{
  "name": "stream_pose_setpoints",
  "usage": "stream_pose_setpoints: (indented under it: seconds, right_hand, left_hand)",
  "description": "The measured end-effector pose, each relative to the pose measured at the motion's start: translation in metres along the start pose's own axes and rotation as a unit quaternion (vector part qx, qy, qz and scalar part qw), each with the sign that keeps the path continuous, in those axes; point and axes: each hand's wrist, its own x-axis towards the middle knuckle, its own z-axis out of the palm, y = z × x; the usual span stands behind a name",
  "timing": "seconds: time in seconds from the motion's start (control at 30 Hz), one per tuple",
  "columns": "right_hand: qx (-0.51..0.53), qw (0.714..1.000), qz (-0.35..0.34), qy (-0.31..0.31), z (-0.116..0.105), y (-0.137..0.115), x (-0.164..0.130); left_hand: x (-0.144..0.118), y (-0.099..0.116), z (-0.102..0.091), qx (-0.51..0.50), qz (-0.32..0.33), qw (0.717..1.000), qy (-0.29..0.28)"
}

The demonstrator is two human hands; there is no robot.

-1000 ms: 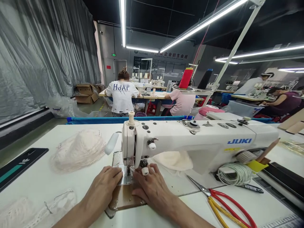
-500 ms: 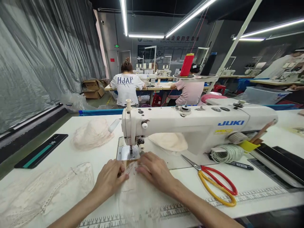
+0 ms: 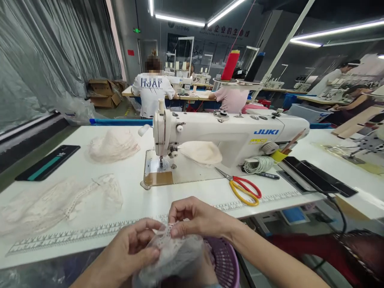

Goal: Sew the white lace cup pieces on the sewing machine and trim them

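While both hands [image 3: 168, 236] pinch lace fabric [image 3: 172, 256], the sewing machine [image 3: 222, 134] reads "JUKI".

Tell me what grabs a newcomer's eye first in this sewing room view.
The white JUKI sewing machine dominates the middle of the table, with red and yellow scissors lying just in front of it. At the bottom edge, the left hand and right hand pinch a piece of sheer lace fabric above a purple basket.

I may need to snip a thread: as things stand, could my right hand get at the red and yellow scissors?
Probably yes: the red and yellow scissors lie in the open on the white table, nothing across them. But the right hand is pinching the white lace piece and must let go first.
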Motion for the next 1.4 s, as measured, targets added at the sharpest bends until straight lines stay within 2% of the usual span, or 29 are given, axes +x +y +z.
stream_pose_setpoints:
  seconds: [0.07,0.17,0.27,0.37,0.47,0.63,0.8,0.97,1.17,1.4]
  right_hand:
    - [0.027,0.999,0.026,0.021,0.011,0.010,-0.011]
    - [0.054,0.996,0.062,0.036,0.023,0.029,-0.022]
    - [0.071,0.993,0.096,0.024,0.032,0.047,-0.027]
    - [0.081,0.989,0.122,0.018,0.039,0.063,-0.029]
    - [0.096,0.985,0.140,0.024,0.044,0.079,-0.030]
    - [0.139,0.978,0.150,0.035,0.051,0.100,-0.029]
    - [0.139,0.981,0.126,0.050,0.054,0.111,-0.032]
    - [0.160,0.978,0.136,0.013,0.053,0.123,-0.038]
    - [0.166,0.976,0.139,0.002,0.052,0.127,-0.040]
    - [0.180,0.975,0.126,0.013,0.048,0.132,-0.042]
  left_hand:
    - [-0.011,-0.005,0.004,0.001,-0.031,0.998,-0.050]
    - [-0.020,-0.017,0.006,0.006,-0.064,0.994,-0.092]
    - [-0.024,-0.035,0.006,0.015,-0.082,0.993,-0.085]
    - [-0.026,-0.049,0.004,0.067,-0.077,0.993,-0.063]
    - [-0.030,-0.055,0.001,0.107,-0.067,0.990,-0.055]
    - [-0.032,-0.059,0.000,0.133,-0.072,0.985,-0.077]
    - [-0.029,-0.066,0.005,0.152,-0.096,0.982,-0.063]
    - [-0.029,-0.071,0.002,0.146,-0.094,0.982,-0.068]
    - [-0.030,-0.073,0.003,0.158,-0.098,0.979,-0.082]
    - [-0.020,-0.071,0.014,0.129,-0.150,0.979,-0.041]
